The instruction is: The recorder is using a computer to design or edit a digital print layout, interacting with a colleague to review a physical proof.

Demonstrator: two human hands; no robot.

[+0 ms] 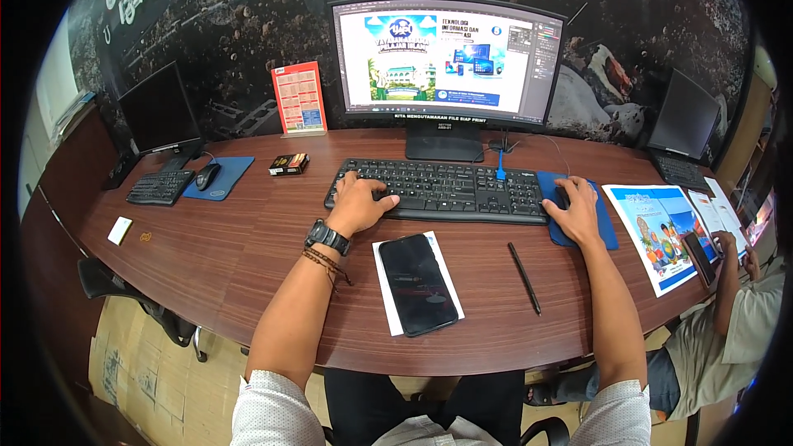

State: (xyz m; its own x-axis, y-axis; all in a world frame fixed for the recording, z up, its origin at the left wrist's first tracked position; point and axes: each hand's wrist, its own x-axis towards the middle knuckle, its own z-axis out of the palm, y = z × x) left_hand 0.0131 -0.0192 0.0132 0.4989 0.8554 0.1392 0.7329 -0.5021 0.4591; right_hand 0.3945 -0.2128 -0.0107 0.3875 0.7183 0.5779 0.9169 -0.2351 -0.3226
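Observation:
My left hand (357, 205) rests on the left end of a black keyboard (446, 190), its fingers spread over the keys and the thumb apart. A black watch (328, 237) and a beaded bracelet (322, 263) circle that wrist. My right hand (578, 208) is wrapped over a dark computer mouse (562, 197), most of which is hidden beneath it. Under the mouse lies a blue mouse pad (608, 232). Behind the keyboard, a wide monitor (450, 58) shows a blue-and-white page layout in an editing window.
Between my forearms lie a dark phone (417, 285) on white paper and a black pen (524, 277). A small box (288, 165) and a red desk calendar (299, 99) stand farther back. At right, a person's hand (725, 245) holds a phone beside printed sheets (651, 235).

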